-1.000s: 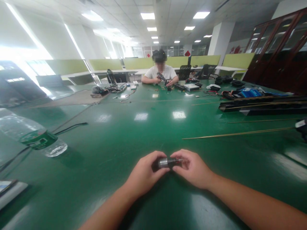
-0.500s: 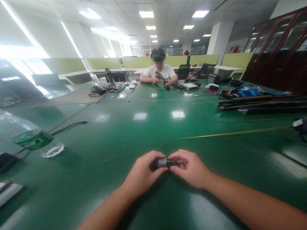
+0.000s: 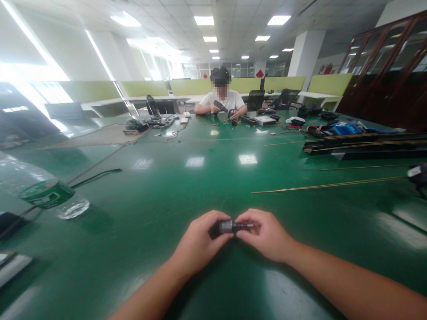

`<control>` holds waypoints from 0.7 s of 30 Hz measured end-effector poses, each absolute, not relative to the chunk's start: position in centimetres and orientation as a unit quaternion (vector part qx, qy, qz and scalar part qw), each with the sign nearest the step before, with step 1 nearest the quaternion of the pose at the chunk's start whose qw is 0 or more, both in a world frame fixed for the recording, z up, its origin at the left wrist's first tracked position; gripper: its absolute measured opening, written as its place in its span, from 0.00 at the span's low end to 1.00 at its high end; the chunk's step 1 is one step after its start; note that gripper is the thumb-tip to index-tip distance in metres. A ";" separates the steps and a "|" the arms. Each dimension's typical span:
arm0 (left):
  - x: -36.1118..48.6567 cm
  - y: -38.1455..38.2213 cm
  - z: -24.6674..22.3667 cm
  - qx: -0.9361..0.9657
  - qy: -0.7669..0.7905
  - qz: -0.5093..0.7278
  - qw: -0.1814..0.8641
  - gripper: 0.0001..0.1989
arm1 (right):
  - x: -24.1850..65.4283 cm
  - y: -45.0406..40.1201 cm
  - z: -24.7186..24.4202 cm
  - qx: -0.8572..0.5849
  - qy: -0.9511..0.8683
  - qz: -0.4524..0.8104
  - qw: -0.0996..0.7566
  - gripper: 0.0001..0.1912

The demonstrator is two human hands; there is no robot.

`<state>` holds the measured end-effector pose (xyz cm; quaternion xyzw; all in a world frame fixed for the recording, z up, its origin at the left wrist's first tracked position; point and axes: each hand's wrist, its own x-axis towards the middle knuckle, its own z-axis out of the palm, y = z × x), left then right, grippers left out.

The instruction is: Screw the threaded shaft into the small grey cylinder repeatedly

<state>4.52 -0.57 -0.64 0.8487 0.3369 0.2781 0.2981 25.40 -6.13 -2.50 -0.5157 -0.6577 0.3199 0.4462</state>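
Just above the green table (image 3: 160, 195), near its front edge, a small dark cylindrical tool (image 3: 226, 227) lies sideways between my two hands. My left hand (image 3: 202, 240) is closed around its thicker grey body, fingertips on top and thumb below. The thin ribbed end with a metal tip points right, into my right hand (image 3: 265, 233). That hand pinches the tool near the middle, and its curled fingers partly surround the tip. The body's left end is hidden in my left palm.
A clear bottle with a green label (image 3: 48, 193) lies at the left. Thin brass-coloured rods (image 3: 327, 183) stretch in from the right, before black channels (image 3: 363, 146). Across the table a person (image 3: 222, 100) holds a dark power tool (image 3: 220, 106).
My hands and the small tool have barely moved. Across the table, the person's power tool has shifted slightly to the left.
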 end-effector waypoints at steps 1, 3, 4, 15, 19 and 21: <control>4.5 -0.6 -0.6 0.848 0.337 0.279 0.299 0.10 | 25.4 -6.1 -2.5 -0.515 -0.655 0.324 0.449 0.07; 4.5 -0.6 -0.6 0.847 0.335 0.281 0.301 0.10 | 25.4 -6.2 -2.6 -0.513 -0.649 0.332 0.454 0.07; 4.5 -0.6 -0.6 0.847 0.335 0.281 0.302 0.09 | 25.4 -6.2 -2.6 -0.512 -0.646 0.336 0.456 0.07; 4.4 -0.4 -0.6 0.845 0.342 0.287 0.294 0.10 | 25.4 -5.8 -3.7 -0.519 -0.610 0.376 0.467 0.07; 4.4 -0.3 -0.7 0.845 0.343 0.288 0.291 0.10 | 25.4 -5.9 -3.5 -0.515 -0.591 0.402 0.473 0.07; 4.3 -0.2 -0.7 0.844 0.345 0.290 0.289 0.10 | 25.4 -6.0 -3.4 -0.515 -0.586 0.408 0.475 0.07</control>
